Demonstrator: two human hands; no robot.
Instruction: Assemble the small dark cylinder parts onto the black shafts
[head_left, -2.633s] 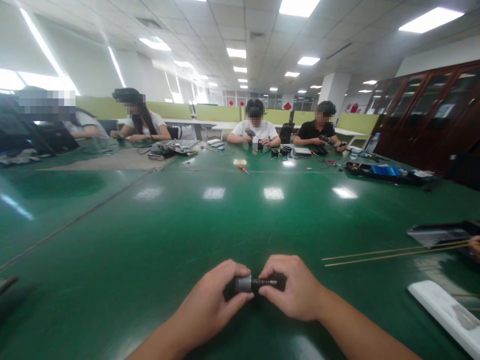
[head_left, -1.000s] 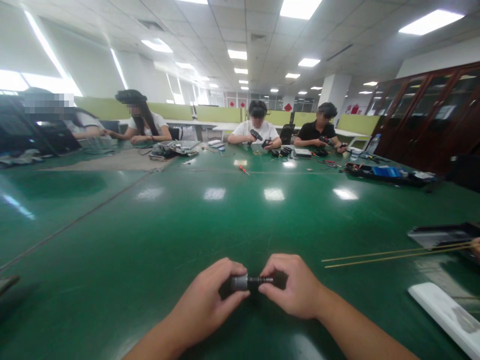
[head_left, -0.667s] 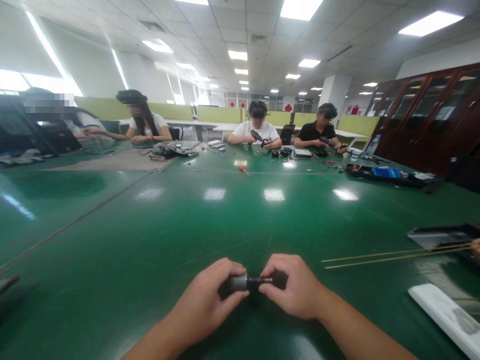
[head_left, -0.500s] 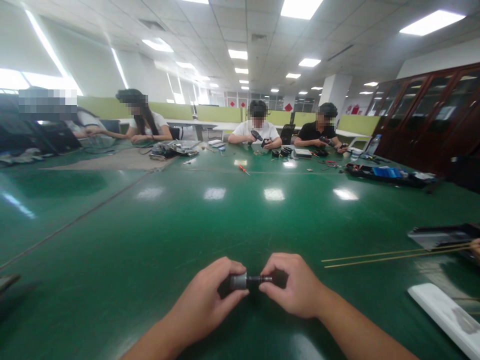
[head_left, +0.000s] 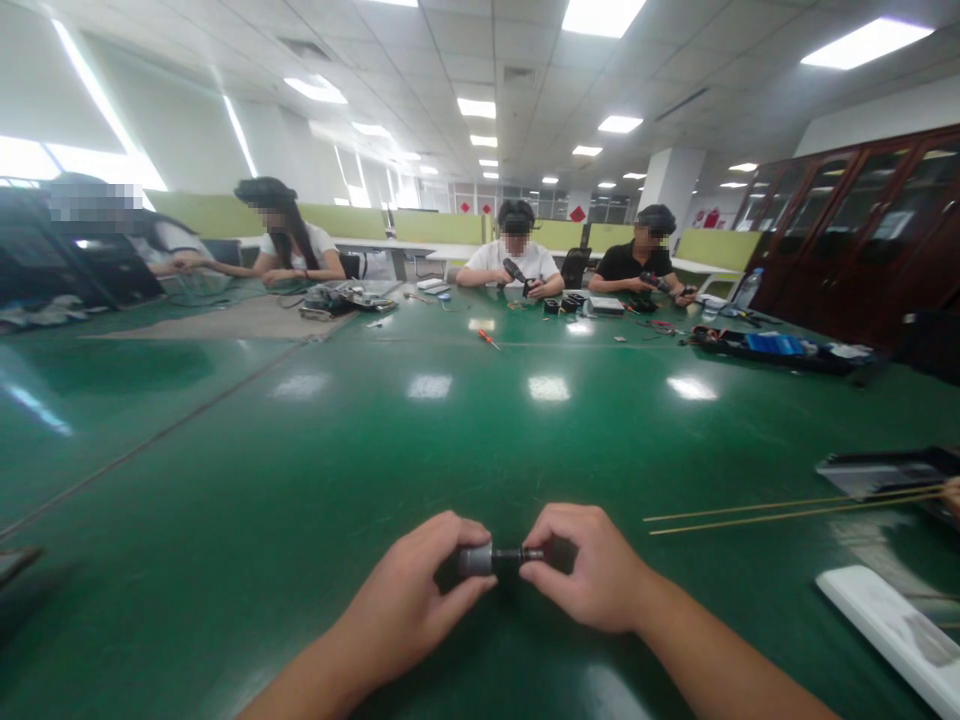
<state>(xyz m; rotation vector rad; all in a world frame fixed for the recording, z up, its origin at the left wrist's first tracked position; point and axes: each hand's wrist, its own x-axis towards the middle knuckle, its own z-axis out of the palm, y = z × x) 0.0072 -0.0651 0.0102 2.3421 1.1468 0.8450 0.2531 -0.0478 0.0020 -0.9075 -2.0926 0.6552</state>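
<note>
My left hand (head_left: pixel 427 570) is closed, its thumb and fingers around a short grey cylinder (head_left: pixel 477 559). From the cylinder's right side a thin dark shaft (head_left: pixel 508 559) runs level towards my right hand (head_left: pixel 577 565), with a shiny metal tip. The thumb and forefinger of that hand pinch the tip end of the shaft. The piece looks like a small motor or tool part, but its exact kind cannot be made out. Both hands are low over the green tabletop (head_left: pixel 480 450).
Two thin rods (head_left: pixel 750 517) reach in from a person's hand (head_left: pixel 951 495) on the right. A white bar-shaped object (head_left: pixel 885 630) lies at the lower right. Further off are an orange screwdriver (head_left: pixel 489 339), a black tray-like casing (head_left: pixel 780 346) and several seated people.
Hardly anything differs. Both hands and the piece between them have shifted very slightly up in view, with the same grip.
</note>
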